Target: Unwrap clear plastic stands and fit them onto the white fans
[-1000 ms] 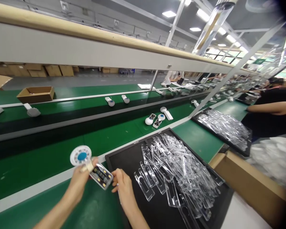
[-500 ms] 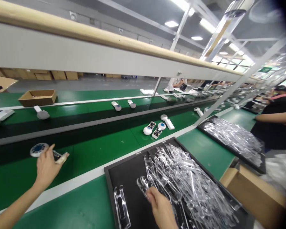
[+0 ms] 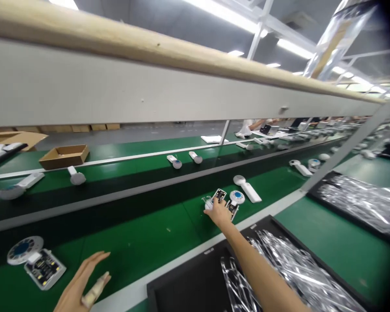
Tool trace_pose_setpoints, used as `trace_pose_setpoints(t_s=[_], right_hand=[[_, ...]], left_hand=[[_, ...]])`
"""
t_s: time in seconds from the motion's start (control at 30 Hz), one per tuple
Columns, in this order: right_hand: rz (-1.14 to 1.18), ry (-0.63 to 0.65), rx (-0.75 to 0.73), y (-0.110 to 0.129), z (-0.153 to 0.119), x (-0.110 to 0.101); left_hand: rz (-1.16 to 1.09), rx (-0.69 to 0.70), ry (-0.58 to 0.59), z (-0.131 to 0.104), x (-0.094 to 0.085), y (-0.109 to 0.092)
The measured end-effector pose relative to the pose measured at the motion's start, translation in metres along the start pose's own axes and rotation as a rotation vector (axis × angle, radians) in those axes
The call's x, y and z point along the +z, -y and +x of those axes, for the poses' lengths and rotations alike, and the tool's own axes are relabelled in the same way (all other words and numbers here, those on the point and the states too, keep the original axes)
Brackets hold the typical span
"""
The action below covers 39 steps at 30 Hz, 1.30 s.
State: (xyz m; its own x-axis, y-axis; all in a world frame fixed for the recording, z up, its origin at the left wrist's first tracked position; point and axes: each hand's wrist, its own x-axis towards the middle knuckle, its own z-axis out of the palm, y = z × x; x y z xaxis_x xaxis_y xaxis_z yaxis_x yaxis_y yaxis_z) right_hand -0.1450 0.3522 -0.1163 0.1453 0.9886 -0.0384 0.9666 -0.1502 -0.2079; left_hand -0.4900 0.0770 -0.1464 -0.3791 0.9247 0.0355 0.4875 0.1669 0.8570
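Observation:
My left hand (image 3: pixel 82 284), with a wrapped thumb, is open and holds nothing above the green conveyor belt (image 3: pixel 143 255). To its left lies a white paddle-shaped device (image 3: pixel 44 269) with a round head, a blue disc and an exposed circuit board. My right hand (image 3: pixel 218 212) reaches across the tray, its fingers closed around a clear plastic piece (image 3: pixel 205 199) whose prongs stick out. Those fingers are over a second device (image 3: pixel 219 195) with a bare circuit board and partly hide it. Touching or just beside that hand is a third open device (image 3: pixel 237 197).
A black tray (image 3: pixel 188 277) of clear plastic pieces stands at the near edge. Behind the right hand lies a white device (image 3: pixel 251 191). More devices sit on the far belt. A cardboard box (image 3: pixel 65 157) stands at the back left. A white beam (image 3: pixel 133 99) crosses above.
My left hand has let go of the device and drawn back from it. My right hand has left the tray and moved forward onto a device on the belt. The view has shifted.

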Motion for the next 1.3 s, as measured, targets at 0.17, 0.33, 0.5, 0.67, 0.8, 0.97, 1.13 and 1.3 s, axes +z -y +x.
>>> trace_pose_setpoints(t_s=[0.17, 0.33, 0.5, 0.67, 0.8, 0.97, 1.13, 1.3], right_hand=[[0.269, 0.100, 0.037, 0.018, 0.006, 0.000], [0.711, 0.263, 0.001, 0.055, -0.062, -0.027], [1.220, 0.746, -0.072, 0.095, -0.187, -0.059], [1.419, 0.904, -0.166, 0.095, -0.247, -0.077], [1.038, 0.313, -0.404, 0.086, -0.272, -0.069], [0.586, -0.029, -0.751, 0.093, -0.313, -0.054], [0.553, -0.220, -0.693, 0.099, -0.344, -0.034], [0.731, 0.013, -0.630, 0.082, -0.351, -0.036]], left_hand=[[-0.104, -0.040, -0.082, -0.012, 0.032, -0.024], [0.011, 0.206, -0.024, -0.012, 0.074, -0.080], [-0.004, 0.416, -0.026, -0.016, 0.064, -0.124], [-0.523, 0.038, -0.173, -0.035, 0.011, -0.143], [-1.150, -0.368, -0.185, -0.044, -0.018, -0.152], [-1.373, -0.362, -0.114, -0.059, -0.024, -0.162], [-1.327, -0.303, -0.101, -0.073, -0.027, -0.171], [-1.288, -0.259, -0.028, -0.083, -0.026, -0.168]])
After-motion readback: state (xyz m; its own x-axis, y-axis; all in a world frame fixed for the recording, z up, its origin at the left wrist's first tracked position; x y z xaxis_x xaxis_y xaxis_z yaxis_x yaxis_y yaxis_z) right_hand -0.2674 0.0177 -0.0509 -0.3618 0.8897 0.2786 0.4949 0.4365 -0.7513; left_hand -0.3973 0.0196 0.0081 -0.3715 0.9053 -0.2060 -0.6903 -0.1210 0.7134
